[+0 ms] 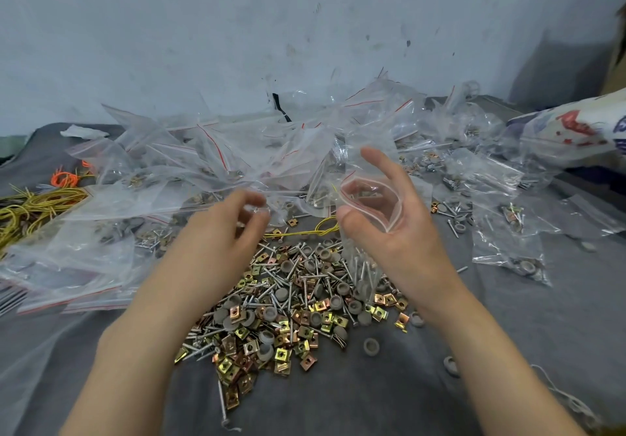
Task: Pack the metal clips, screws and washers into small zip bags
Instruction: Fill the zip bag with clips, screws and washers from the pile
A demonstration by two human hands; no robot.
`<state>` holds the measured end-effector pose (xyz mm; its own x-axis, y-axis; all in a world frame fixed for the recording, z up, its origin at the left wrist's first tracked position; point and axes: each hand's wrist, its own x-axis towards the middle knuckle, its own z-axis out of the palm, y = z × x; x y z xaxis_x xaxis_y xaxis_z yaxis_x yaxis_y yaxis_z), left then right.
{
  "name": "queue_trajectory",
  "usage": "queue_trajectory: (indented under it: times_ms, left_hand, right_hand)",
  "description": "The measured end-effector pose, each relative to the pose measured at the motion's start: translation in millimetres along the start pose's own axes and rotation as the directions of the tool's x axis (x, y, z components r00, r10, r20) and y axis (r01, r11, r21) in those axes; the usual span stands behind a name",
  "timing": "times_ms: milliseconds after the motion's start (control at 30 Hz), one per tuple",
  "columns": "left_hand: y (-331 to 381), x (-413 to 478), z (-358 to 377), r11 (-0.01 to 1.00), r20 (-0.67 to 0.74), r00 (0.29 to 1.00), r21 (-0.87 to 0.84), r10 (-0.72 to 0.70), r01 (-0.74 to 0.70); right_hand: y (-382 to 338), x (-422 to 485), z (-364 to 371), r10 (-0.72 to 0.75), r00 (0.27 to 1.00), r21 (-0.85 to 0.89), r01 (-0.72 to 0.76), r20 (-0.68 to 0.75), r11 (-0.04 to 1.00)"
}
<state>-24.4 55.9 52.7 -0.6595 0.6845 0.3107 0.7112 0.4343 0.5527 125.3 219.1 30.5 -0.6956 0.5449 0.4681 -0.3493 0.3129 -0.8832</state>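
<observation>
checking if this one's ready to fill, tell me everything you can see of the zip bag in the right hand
The zip bag is small, thin and made of clear plastic, with a red line along its zip mouth. The mouth is spread into an open oval that faces the camera. The right hand holds it at the rim, thumb on the near side and fingers behind. It hangs down with several screws in its bottom, over the loose pile.
</observation>
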Motion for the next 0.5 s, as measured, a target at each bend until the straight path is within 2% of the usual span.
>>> queue_trajectory:
  times_ms: [100,167,500]
  left_hand:
    - [-25.2,-3.1,10.1,0.981,0.155,0.980,0.167,-0.121,0.095]
    - [-37.1,-5.0,13.6,0.966,0.197,0.965,0.226,-0.174,0.128]
    - [-64.9,-3.2,10.5,0.920,0.078,0.953,0.297,-0.292,0.257]
  right_hand:
    - [-0.4,0.6,-1.4,-0.003,1.000,-0.003,0.003,-0.016,1.000]
    - [-0.1,1.3,-2.1,-0.003,1.000,-0.014,0.002,-0.014,1.000]
    - [1.5,1.2,-1.1,0.004,1.000,-0.023,-0.004,-0.018,1.000]
